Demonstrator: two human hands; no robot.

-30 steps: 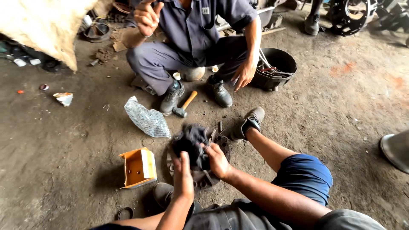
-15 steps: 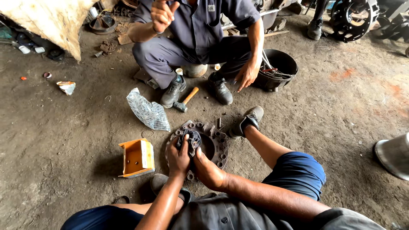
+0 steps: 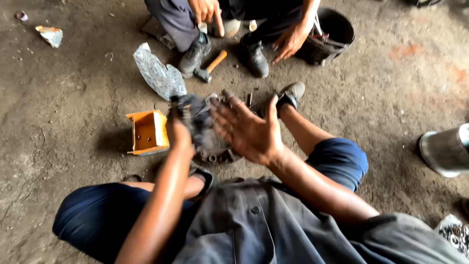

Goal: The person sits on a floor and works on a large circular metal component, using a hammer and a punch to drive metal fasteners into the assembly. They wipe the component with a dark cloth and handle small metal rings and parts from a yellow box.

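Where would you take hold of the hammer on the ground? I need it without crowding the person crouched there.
Grip the hammer by its orange wooden handle, near the free end. It lies flat on the dirt, handle slanting up and right, dark metal head at lower left beside a boot. Probably come from the right, where the ground between the two boots is open.

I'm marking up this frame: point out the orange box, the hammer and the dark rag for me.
orange box [image 3: 146, 132]: head view, on its open inner face.
hammer [image 3: 216, 61]: head view, on the orange handle near the middle.
dark rag [image 3: 191, 111]: head view, on the bunched cloth above the left hand [image 3: 179, 133].
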